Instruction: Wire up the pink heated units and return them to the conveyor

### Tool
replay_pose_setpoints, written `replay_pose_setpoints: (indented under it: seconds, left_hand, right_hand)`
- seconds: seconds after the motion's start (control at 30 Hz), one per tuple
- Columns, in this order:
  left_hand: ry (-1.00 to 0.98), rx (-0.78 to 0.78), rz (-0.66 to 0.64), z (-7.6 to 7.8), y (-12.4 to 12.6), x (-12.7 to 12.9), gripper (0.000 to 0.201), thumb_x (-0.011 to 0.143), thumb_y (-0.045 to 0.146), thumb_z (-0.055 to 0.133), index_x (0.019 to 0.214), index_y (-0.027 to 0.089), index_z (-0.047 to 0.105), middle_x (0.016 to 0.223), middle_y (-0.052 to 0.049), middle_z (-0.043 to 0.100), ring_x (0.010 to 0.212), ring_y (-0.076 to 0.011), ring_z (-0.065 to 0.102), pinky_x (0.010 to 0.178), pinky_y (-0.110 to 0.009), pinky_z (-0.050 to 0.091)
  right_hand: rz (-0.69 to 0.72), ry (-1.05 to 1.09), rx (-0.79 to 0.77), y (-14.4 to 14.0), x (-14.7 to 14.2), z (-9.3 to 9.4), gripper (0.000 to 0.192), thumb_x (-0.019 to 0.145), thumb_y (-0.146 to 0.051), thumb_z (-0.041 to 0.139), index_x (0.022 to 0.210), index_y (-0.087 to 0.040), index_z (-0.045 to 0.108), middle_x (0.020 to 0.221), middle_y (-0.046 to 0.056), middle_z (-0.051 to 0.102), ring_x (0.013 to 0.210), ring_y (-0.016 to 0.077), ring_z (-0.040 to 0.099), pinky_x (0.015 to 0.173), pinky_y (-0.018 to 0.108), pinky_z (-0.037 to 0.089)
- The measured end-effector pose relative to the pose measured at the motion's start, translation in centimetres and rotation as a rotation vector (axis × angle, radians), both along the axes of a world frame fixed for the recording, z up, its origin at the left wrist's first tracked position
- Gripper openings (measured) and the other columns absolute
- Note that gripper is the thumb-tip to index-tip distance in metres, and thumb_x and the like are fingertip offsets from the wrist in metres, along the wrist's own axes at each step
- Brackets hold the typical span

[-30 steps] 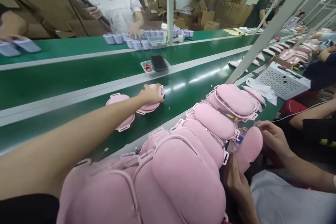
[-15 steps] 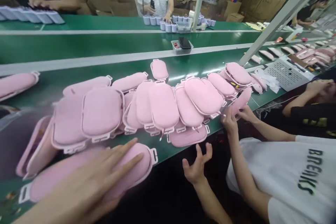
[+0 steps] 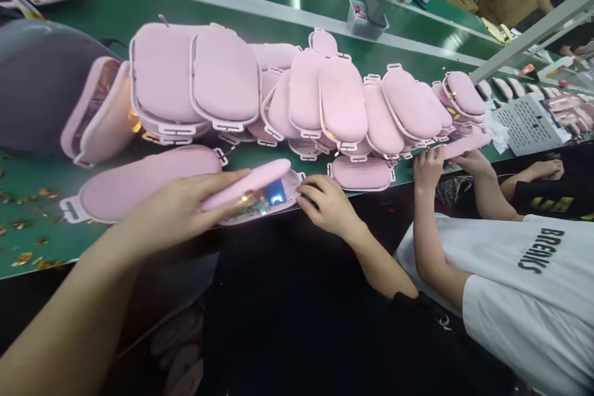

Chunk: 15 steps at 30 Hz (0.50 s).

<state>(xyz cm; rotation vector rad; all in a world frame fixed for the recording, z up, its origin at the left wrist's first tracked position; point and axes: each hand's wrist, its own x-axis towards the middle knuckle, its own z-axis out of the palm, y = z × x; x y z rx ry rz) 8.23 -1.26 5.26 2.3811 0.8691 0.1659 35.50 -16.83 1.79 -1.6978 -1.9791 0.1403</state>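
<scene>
My left hand [image 3: 183, 204] grips the upper half of a pink plastic casing [image 3: 253, 184], thumb and fingers on either side, and holds it tilted up off the lower half [image 3: 290, 187]. Inside the lower half lie a blue block [image 3: 275, 192] and a small green circuit board [image 3: 260, 207]. My right hand [image 3: 331, 207] has its fingertips curled at the right end of that lower half, by its white slotted tab. Left of them a closed pink casing [image 3: 148, 182] lies flat on the green bench, partly behind my left hand.
A long pile of pink casings [image 3: 343, 99] stretches along the bench [image 3: 278, 6]. A dark rounded object [image 3: 46, 86] stands at the left, with gold scraps [image 3: 23, 257] near the edge. At right, a co-worker's hands [image 3: 429, 170] hold another pink casing.
My view has swung down. My left hand, earlier laid over a pink casing, now holds a casing half raised. My right hand has come from open air to the casing's end.
</scene>
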Motion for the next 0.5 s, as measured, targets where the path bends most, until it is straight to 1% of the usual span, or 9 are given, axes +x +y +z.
replay_pose_setpoints:
  seconds: [0.03,0.1,0.17,0.23,0.33,0.4,0.47,0.5]
  left_hand:
    - [-0.002,-0.024,0.059,0.2,0.3,0.1,0.078,0.096,0.080,0.041,0.147,0.026,0.067,0.125,-0.007,0.078,0.106,-0.0293,0.074,0.093,-0.034,0.058]
    - [-0.034,-0.001,0.146,0.4,0.8,0.6,0.076,0.098,0.078,0.038,0.137,0.025,0.074,0.105,-0.005,0.081,0.088,-0.0242,0.074,0.080,-0.029,0.055]
    - [-0.094,0.059,0.155,0.4,1.1,0.8,0.070,0.101,0.073,0.037,0.128,0.023,0.078,0.091,-0.003,0.080,0.077,-0.0194,0.072,0.075,-0.028,0.052]
    - [-0.160,0.118,0.110,0.2,1.3,0.8,0.065,0.106,0.066,0.034,0.127,0.021,0.077,0.092,-0.002,0.080,0.077,-0.0166,0.071,0.076,-0.030,0.050]
    - [-0.210,0.190,-0.015,-0.3,1.5,0.4,0.054,0.110,0.058,0.039,0.136,0.024,0.071,0.104,-0.002,0.081,0.083,-0.0173,0.074,0.076,-0.031,0.052]
    - [-0.226,0.240,-0.067,-0.5,1.6,0.1,0.045,0.110,0.053,0.046,0.139,0.027,0.070,0.108,-0.002,0.082,0.082,-0.0184,0.075,0.074,-0.028,0.054]
    - [-0.256,0.290,-0.052,-0.6,1.7,-0.2,0.041,0.111,0.048,0.048,0.137,0.027,0.071,0.109,-0.002,0.082,0.083,-0.0191,0.076,0.074,-0.028,0.056]
    - [-0.272,0.303,-0.035,-0.7,1.8,-0.3,0.039,0.111,0.047,0.048,0.134,0.028,0.073,0.109,-0.001,0.082,0.085,-0.0192,0.076,0.076,-0.029,0.057]
  right_hand:
    - [-0.011,-0.019,-0.020,0.2,0.0,0.4,0.028,0.109,-0.036,0.055,0.116,-0.019,0.077,0.119,0.012,0.075,0.110,0.0237,0.066,0.099,0.040,0.053]
    - [-0.037,-0.047,-0.053,0.8,-0.3,1.1,0.026,0.108,-0.037,0.058,0.115,-0.021,0.078,0.116,0.009,0.076,0.107,0.0231,0.066,0.096,0.040,0.049]
    - [-0.041,-0.048,-0.060,1.5,-0.8,1.8,0.024,0.107,-0.037,0.061,0.116,-0.021,0.078,0.114,0.008,0.078,0.105,0.0226,0.065,0.093,0.039,0.047]
    - [-0.014,-0.018,-0.052,2.4,-1.6,2.1,0.026,0.107,-0.038,0.064,0.120,-0.020,0.076,0.113,0.007,0.079,0.103,0.0218,0.066,0.091,0.038,0.046]
    - [0.060,0.042,-0.060,3.9,-3.2,2.2,0.035,0.107,-0.041,0.063,0.132,-0.018,0.071,0.112,0.007,0.081,0.102,0.0190,0.071,0.091,0.034,0.048]
    - [0.139,0.054,-0.061,4.8,-4.1,2.1,0.030,0.110,-0.037,0.059,0.128,-0.019,0.074,0.107,0.006,0.082,0.098,0.0165,0.073,0.088,0.030,0.050]
    - [0.249,0.075,-0.051,5.4,-4.9,1.9,0.027,0.111,-0.031,0.055,0.120,-0.019,0.078,0.106,0.005,0.083,0.098,0.0149,0.075,0.089,0.028,0.053]
    - [0.307,0.097,-0.051,5.6,-5.1,1.8,0.027,0.112,-0.028,0.054,0.119,-0.019,0.078,0.108,0.004,0.083,0.100,0.0141,0.075,0.091,0.026,0.055]
